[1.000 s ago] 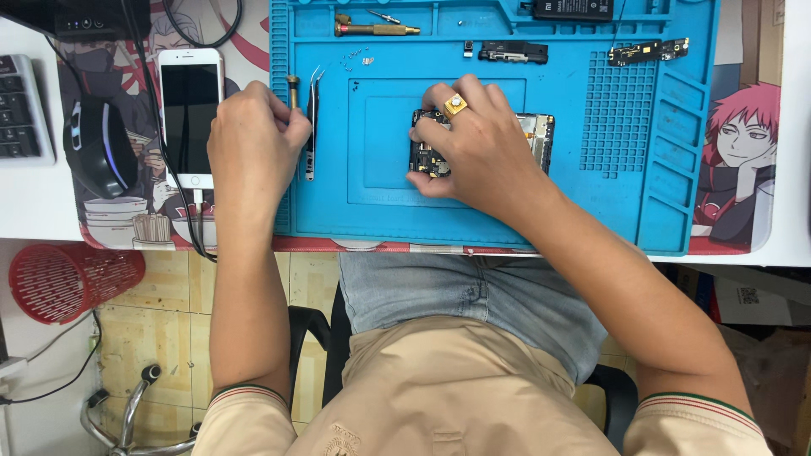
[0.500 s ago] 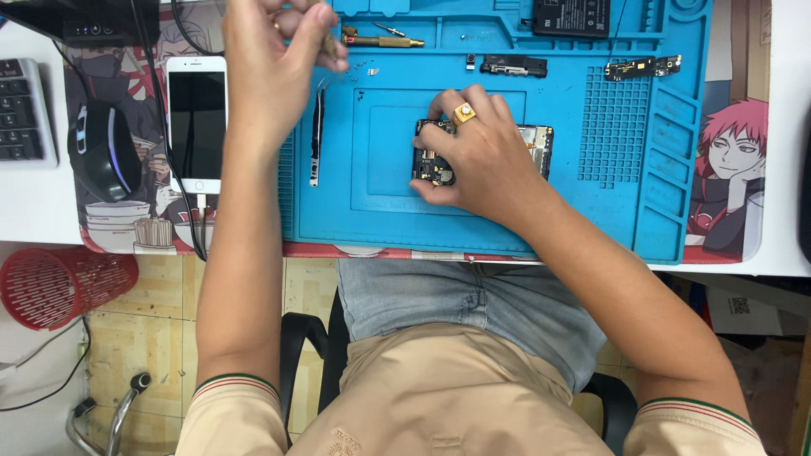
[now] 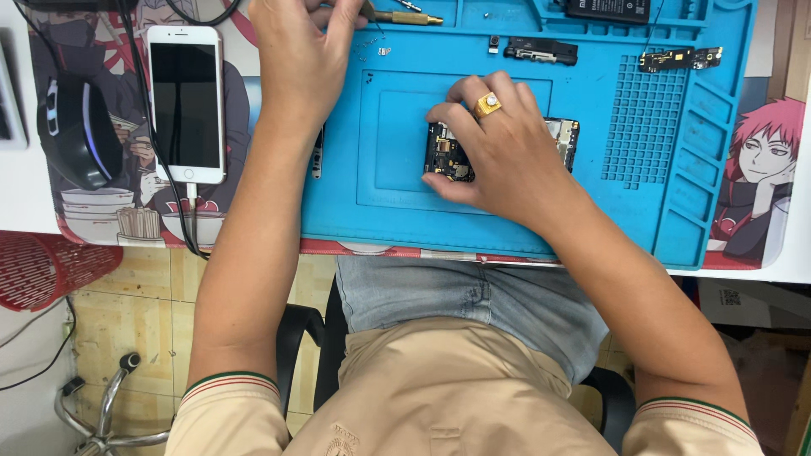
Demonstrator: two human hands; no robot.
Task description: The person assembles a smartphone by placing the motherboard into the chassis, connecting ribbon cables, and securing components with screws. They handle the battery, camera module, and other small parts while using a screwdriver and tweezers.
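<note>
Blue silicone repair mat (image 3: 405, 211) fills the middle and upper right of the frame; at its centre lies an opened phone body (image 3: 564, 135) with its circuit boards exposed, long axis running left to right. Right hand (image 3: 498, 152), a gold ring (image 3: 487, 105) on one finger, lies flat over the phone body, fingers curled onto its left end and thumb along the lower edge, pressing it to the mat rather than lifting it. Left hand (image 3: 300, 55) reaches to the upper edge of the frame, fingers bent toward a brass-handled tool (image 3: 405, 17) in the mat's top tray; whether the fingers pinch the tool or only touch it cannot be told, as the fingertips are partly cut off. A slim dark tool (image 3: 318, 160) lies on the mat just beside the left forearm. Small removed parts (image 3: 541, 51) and a narrow flex board (image 3: 680, 59) rest along the mat's upper rows, apart from the phone body. A white smartphone (image 3: 186, 101) on a cable lies at upper left, on a printed desk pad (image 3: 760, 194), next to a dark computer mouse (image 3: 76, 127). Judged good practice here: keep the holding hand's pressure on the frame edges, not the boards, and bring the tool in low and steady.
</note>
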